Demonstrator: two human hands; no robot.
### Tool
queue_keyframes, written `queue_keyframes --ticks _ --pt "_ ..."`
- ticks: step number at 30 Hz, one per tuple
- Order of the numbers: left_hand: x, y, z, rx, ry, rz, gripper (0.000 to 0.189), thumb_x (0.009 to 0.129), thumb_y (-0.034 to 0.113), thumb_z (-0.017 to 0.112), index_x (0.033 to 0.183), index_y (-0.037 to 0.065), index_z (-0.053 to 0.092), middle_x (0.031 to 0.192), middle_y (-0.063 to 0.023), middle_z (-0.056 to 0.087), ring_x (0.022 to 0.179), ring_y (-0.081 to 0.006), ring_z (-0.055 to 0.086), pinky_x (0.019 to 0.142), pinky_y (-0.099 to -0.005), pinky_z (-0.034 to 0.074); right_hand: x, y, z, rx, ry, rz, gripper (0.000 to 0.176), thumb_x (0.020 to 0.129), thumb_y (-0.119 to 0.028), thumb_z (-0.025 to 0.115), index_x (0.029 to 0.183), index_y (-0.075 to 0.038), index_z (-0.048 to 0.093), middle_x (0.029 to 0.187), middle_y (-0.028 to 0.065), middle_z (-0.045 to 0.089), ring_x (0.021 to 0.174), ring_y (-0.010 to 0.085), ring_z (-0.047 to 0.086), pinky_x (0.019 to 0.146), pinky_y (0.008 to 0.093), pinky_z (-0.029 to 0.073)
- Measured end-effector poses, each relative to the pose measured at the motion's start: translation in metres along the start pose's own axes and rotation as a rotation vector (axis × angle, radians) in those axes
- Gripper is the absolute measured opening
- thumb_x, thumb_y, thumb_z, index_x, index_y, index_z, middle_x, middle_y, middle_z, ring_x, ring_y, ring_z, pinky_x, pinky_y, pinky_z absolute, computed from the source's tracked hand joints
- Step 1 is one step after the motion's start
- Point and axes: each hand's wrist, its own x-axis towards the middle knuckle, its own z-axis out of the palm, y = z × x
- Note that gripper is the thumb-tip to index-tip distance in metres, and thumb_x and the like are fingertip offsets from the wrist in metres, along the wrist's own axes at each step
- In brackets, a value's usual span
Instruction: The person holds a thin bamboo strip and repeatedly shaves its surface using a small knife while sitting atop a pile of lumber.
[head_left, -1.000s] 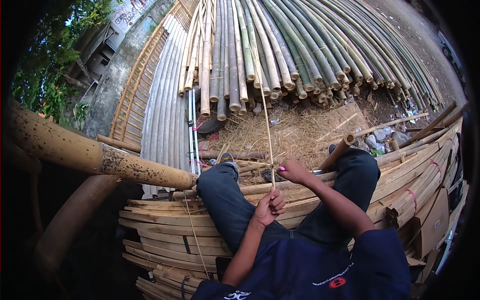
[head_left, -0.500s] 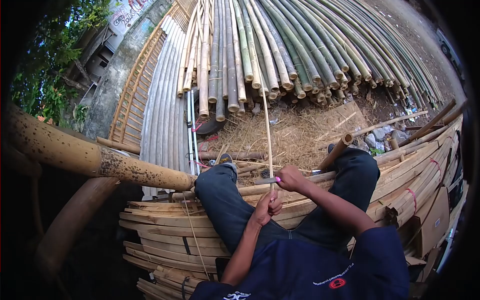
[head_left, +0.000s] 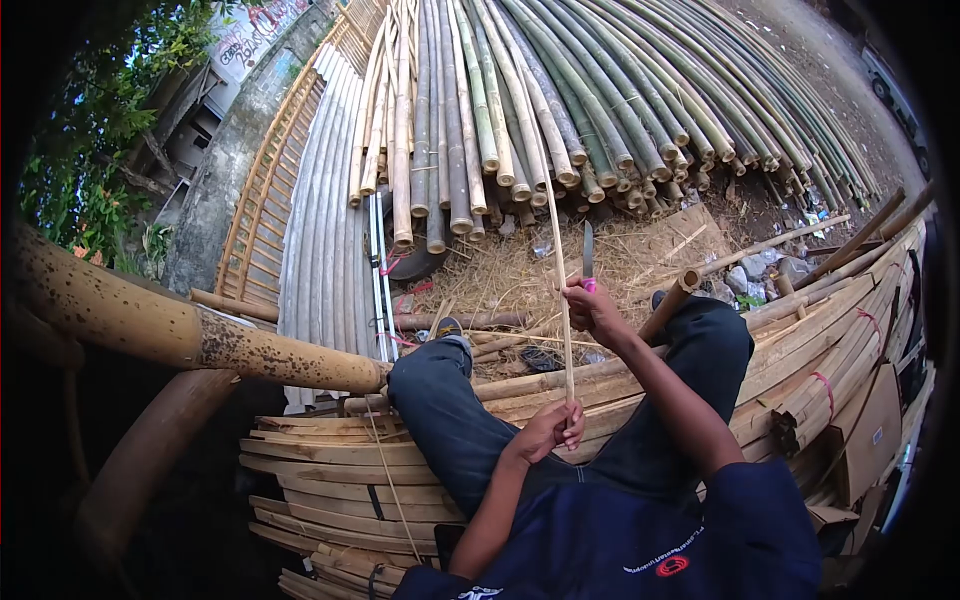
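Observation:
A long, thin bamboo strip [head_left: 559, 250] runs forward from my lap, its near end gripped in my closed left hand [head_left: 543, 432]. Farther along it, my right hand [head_left: 598, 312] is wrapped round the pink handle of a knife [head_left: 588, 255]. The blade points forward, away from me, just right of the strip. My right thumb and finger are right at the strip's edge. Both hands are between my knees, above split bamboo slats [head_left: 340, 455] stacked under my legs.
Many bamboo poles [head_left: 600, 110] lie ahead, cut ends toward me. Shavings [head_left: 490, 285] litter the ground before them. A thick spotted pole [head_left: 120, 300] juts in from the left, beside corrugated sheets [head_left: 325, 220]. An upright bamboo stub [head_left: 672, 300] stands by my right knee, with a cardboard box [head_left: 868, 435] farther right.
The knife, which lay across the strip just above my left hand, has moved forward and right and now points away. My left hand has shifted right and slightly nearer me with the strip.

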Motion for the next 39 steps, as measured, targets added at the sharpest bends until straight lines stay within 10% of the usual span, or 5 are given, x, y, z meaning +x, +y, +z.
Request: queue_keyframes --ticks 11,16,18,29,39 --pt "0.031 -0.013 -0.025 -0.153 0.329 0.131 0.034 0.099 0.039 0.036 0.076 0.014 0.037 0.054 0.0084 0.019 0.04 -0.0029 0.016 0.038 -0.0187 0.016 0.009 0.016 -0.021 -0.296 0.117 -0.054 0.017 0.091 -0.024 0.053 0.085 -0.007 0.056 0.052 -0.0052 0.038 0.041 0.0048 0.034 0.038 0.0239 0.026" --pt "0.03 -0.015 -0.039 -0.424 0.181 0.117 0.026 0.097 0.03 0.039 0.077 0.015 0.039 0.052 0.0084 0.022 0.04 -0.0037 0.017 0.037 -0.02 0.017 0.01 0.036 -0.027 -1.191 0.1 -0.448 0.026 0.083 -0.026 0.057 0.077 -0.001 0.061 0.054 0.0108 0.051 0.044 0.024 0.046 0.046 0.0355 0.037" --pt "0.032 -0.015 -0.044 -0.457 0.161 0.132 0.023 0.096 0.027 0.039 0.077 0.015 0.039 0.052 0.0084 0.022 0.041 -0.0039 0.017 0.037 -0.0204 0.017 0.002 0.038 -0.027 -1.29 0.11 -0.25 0.026 0.079 -0.026 0.057 0.078 0.0 0.062 0.065 0.0206 0.058 0.055 0.036 0.056 0.057 0.0443 0.045" --pt "0.024 -0.021 -0.042 -0.135 0.389 0.157 0.02 0.096 0.024 0.04 0.078 0.015 0.037 0.052 0.0074 0.022 0.041 -0.0035 0.019 0.037 -0.0207 0.016 -0.019 0.062 -0.009 -1.75 -0.427 -0.204 0.023 0.07 -0.024 0.057 0.068 -0.002 0.064 0.063 0.0216 0.059 0.061 0.0403 0.06 0.058 0.0482 0.048" --pt "-0.007 -0.035 0.0 -0.152 0.188 -0.03 0.031 0.1 0.035 0.036 0.076 0.015 0.035 0.054 0.0071 0.021 0.04 -0.0038 0.018 0.036 -0.0201 0.015 0.032 -0.007 -0.087 -1.564 0.614 -0.268 0.029 0.077 -0.024 0.052 0.07 0.002 0.064 0.069 0.0271 0.059 0.066 0.0413 0.06 0.062 0.0495 0.046"
